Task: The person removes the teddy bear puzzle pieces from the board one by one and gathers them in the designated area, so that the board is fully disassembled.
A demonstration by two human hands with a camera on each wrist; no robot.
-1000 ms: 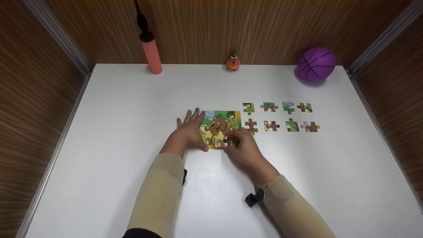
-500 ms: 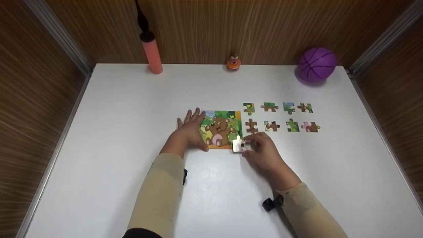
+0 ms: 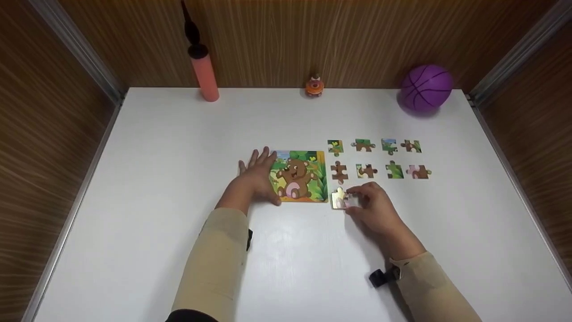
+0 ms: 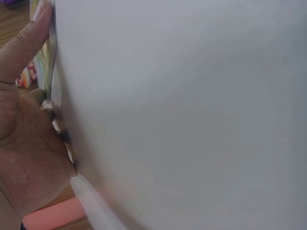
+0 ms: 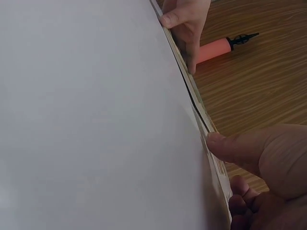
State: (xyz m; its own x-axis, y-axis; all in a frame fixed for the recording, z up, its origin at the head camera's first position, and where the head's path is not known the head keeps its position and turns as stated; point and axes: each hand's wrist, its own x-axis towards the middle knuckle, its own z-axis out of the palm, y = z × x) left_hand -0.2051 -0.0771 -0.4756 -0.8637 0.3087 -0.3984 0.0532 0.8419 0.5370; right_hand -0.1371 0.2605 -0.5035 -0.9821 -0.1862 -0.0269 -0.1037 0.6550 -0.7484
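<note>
A square bear-picture puzzle board (image 3: 297,174) lies on the white table in the head view. My left hand (image 3: 254,181) rests along its left side, fingers spread, thumb at the lower left corner. To the right of the board, my right hand (image 3: 375,208) pinches a puzzle piece (image 3: 338,199) by its right side, between thumb and fingertips, close over the table. Glare whitens part of this piece. The left wrist view shows my left palm (image 4: 29,129) at the board's edge. In the right wrist view, my right thumb (image 5: 230,146) is low over the tabletop.
Several loose puzzle pieces (image 3: 367,171) lie in two rows right of the board, just beyond my right hand. Along the back stand a pink hand pump (image 3: 205,78), a small orange toy figure (image 3: 314,86) and a purple ball (image 3: 426,88). Wood-grain panels (image 3: 277,42) enclose the table.
My right hand has drawn the puzzle piece off the board's lower right corner and moved it right, below the rows of pieces. My left hand has stayed in place.
</note>
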